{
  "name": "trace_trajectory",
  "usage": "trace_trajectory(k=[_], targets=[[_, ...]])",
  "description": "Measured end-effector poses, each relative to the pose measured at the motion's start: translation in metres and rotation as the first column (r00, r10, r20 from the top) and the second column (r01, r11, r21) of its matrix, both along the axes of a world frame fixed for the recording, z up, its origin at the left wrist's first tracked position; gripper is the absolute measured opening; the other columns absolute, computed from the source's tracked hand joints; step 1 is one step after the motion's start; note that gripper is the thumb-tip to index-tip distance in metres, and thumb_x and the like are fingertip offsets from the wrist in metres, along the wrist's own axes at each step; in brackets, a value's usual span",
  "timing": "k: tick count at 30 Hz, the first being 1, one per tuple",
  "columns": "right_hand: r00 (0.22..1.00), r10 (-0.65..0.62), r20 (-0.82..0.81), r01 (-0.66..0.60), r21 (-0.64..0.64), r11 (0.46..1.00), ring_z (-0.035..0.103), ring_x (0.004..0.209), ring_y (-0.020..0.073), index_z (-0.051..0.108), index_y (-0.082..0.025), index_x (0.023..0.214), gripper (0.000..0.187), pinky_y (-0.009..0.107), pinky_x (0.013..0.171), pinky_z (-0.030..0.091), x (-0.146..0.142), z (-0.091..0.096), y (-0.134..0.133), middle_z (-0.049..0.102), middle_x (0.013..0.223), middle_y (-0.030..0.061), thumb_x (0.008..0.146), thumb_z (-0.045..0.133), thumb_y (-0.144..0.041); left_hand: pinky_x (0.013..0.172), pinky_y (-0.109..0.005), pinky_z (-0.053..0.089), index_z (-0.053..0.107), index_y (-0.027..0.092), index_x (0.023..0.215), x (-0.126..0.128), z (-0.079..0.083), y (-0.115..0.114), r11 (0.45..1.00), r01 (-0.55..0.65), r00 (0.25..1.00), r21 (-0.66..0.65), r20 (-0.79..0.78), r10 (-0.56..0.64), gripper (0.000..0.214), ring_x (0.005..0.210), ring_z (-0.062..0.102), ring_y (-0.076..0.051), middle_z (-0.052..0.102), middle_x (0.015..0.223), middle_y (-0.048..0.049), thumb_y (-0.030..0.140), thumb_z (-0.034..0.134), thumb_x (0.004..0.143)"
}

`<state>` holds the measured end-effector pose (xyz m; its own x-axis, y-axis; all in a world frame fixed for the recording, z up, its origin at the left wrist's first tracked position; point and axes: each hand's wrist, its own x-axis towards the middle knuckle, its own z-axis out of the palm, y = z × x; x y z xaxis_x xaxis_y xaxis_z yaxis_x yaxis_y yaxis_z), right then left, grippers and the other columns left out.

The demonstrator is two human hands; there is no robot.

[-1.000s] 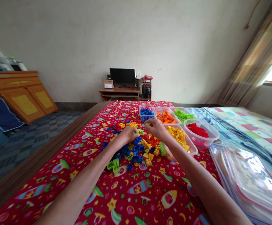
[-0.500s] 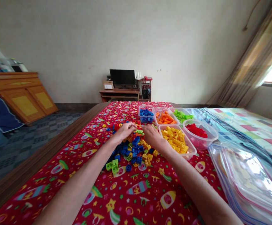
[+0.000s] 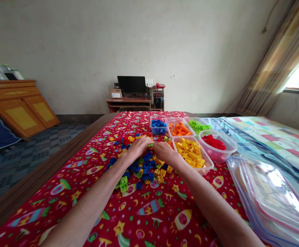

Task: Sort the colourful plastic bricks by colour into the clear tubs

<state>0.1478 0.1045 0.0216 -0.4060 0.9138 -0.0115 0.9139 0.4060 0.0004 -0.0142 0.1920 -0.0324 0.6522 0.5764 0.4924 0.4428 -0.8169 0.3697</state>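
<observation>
Over the pile of mixed toy building bricks, my left hand and my right hand come together almost fingertip to fingertip. A light green brick shows in the narrow gap between them. The fingers of both hands are bent and closed; their tips are partly hidden, so what each grips is not clear. Blue and yellow bricks lie just below the hands. At the pile's near left edge sits a light green block, with a small blue round piece to its right.
Clear tubs hold sorted bricks: blue, orange, light green, yellow and red. Stacked clear lids lie at the right. A red patterned cloth covers the table. Beyond stands a desk with a monitor.
My hands have moved closer together, closing in around the light green brick that lay between them. The view has shifted slightly to the right.
</observation>
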Motion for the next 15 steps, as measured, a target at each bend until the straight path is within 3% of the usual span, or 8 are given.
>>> trace_trajectory(k=[4,8,11,15], targets=[[0.999,-0.001,-0.04,0.002,0.029,1.0,0.059,0.107,0.0236,0.057,-0.01,0.12,0.038,0.032,0.089,0.045,0.002,-0.008,0.003,0.063,0.116,0.016,0.091,0.033,-0.009,0.086,-0.032,0.045,0.062,0.021,0.103,-0.002,0.002,-0.004,0.992,-0.066,0.974,0.104,-0.208,0.087,0.026,0.094,0.057,-0.019,0.061,0.097,-0.0057,0.014,0.05,0.082],[0.999,0.025,-0.03,-0.024,0.016,1.0,0.06,0.104,0.0251,0.06,-0.009,0.115,0.036,0.033,0.087,0.045,0.003,-0.013,0.005,0.065,0.11,0.0173,0.09,0.036,-0.01,0.081,-0.031,0.046,0.058,0.021,0.099,0.005,0.006,-0.011,0.969,-0.192,0.935,0.159,-0.269,0.229,0.02,0.091,0.058,-0.02,0.057,0.096,-0.0054,0.015,0.057,0.08],[0.996,0.05,-0.07,-0.049,0.018,0.999,0.06,0.102,0.0228,0.062,-0.01,0.111,0.032,0.029,0.084,0.044,0.005,-0.014,0.005,0.065,0.108,0.0161,0.088,0.039,-0.01,0.073,-0.029,0.045,0.056,0.019,0.092,0.01,0.01,-0.013,0.94,-0.31,0.902,0.144,-0.269,0.338,0.011,0.081,0.058,-0.019,0.054,0.093,-0.005,0.023,0.058,0.081],[0.984,0.004,-0.177,0.007,0.063,0.998,0.058,0.103,0.0203,0.062,-0.01,0.106,0.027,0.027,0.086,0.042,0.008,-0.011,0.004,0.065,0.108,0.0143,0.087,0.043,-0.01,0.071,-0.029,0.043,0.052,0.018,0.077,0.013,0.018,-0.01,0.903,-0.427,0.893,0.042,-0.134,0.429,0.009,0.077,0.055,-0.018,0.052,0.079,-0.0021,0.026,0.056,0.08]])
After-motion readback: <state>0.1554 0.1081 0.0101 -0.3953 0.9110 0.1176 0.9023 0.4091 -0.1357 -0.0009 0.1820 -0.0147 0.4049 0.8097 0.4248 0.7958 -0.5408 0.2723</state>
